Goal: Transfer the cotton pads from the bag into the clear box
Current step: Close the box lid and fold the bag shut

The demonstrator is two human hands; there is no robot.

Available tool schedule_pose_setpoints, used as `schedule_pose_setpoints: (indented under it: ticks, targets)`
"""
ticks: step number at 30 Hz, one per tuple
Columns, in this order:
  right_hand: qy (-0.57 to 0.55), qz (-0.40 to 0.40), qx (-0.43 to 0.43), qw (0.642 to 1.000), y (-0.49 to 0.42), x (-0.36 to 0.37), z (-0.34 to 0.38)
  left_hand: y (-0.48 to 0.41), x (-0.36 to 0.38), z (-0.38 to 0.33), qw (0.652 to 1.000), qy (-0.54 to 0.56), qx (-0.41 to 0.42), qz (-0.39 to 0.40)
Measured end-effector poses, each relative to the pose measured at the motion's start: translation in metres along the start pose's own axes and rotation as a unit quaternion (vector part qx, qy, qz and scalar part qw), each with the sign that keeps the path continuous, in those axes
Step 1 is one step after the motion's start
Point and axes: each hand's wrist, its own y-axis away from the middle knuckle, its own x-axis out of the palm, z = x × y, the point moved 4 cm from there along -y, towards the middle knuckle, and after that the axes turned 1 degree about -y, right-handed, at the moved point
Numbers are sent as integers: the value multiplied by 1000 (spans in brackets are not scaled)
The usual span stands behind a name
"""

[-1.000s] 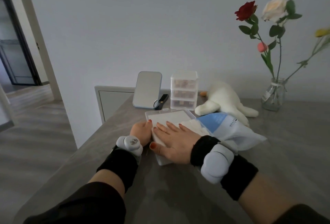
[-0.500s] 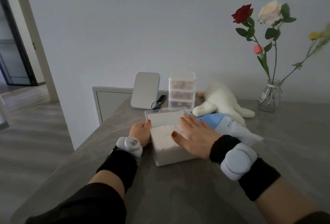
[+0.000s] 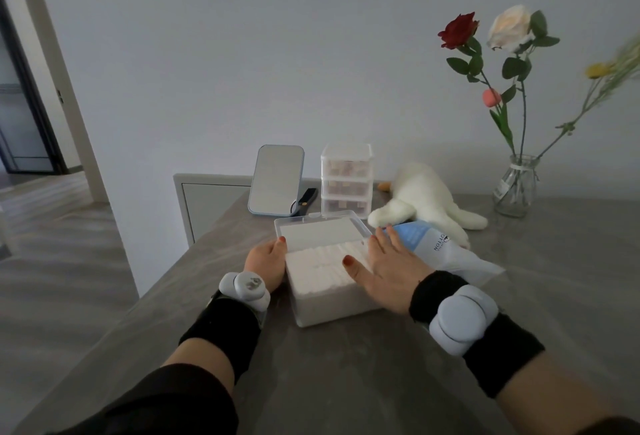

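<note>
The clear box (image 3: pixel 332 306) sits in the middle of the table, its lid tipped back behind it, and white cotton pads (image 3: pixel 320 266) fill it in a packed row. My left hand (image 3: pixel 265 263) holds the box's left wall, thumb on the rim. My right hand (image 3: pixel 384 270) lies flat with fingers spread over the box's right edge, thumb resting on the pads. The blue and white cotton bag (image 3: pixel 440 249) lies on its side just right of the box, partly behind my right hand.
Behind the box stand a small mirror (image 3: pixel 276 180) and a clear stack of drawers (image 3: pixel 346 180). A white plush toy (image 3: pixel 424 200) lies at the back, and a glass vase (image 3: pixel 516 186) of flowers stands far right. The table's left edge drops to the floor.
My right hand has slid from on top of the pads to the box's right side, uncovering the pads. The left hand has stayed on the box's left wall.
</note>
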Motion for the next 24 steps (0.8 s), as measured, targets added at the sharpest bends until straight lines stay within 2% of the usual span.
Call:
schedule_pose_setpoints:
  ticks: [3,6,9,11,13,15,22,24]
  targets:
    - [-170,-86,14,982,-5,-6,0,1,1,-1,1000,-3,14,3]
    - [-345,-146,52,926,-9,-7,-8,4,-1,-2,999,39,30,4]
    - [-429,-176,77,883,-9,-5,-12,3,-3,2,996,75,45,7]
    - [-517,-172,100,833,-13,-1,-18,5,-5,3,993,104,48,1]
    - [-626,-139,124,757,-17,9,-24,8,-7,2,990,124,62,-6]
    - [-688,-113,142,703,-21,18,-29,13,-7,-2,987,142,71,-8]
    - [-697,-105,107,701,-19,24,-26,14,-10,-4,977,206,64,2]
    - [-660,-123,80,737,-20,23,-26,14,-11,-4,975,215,58,14]
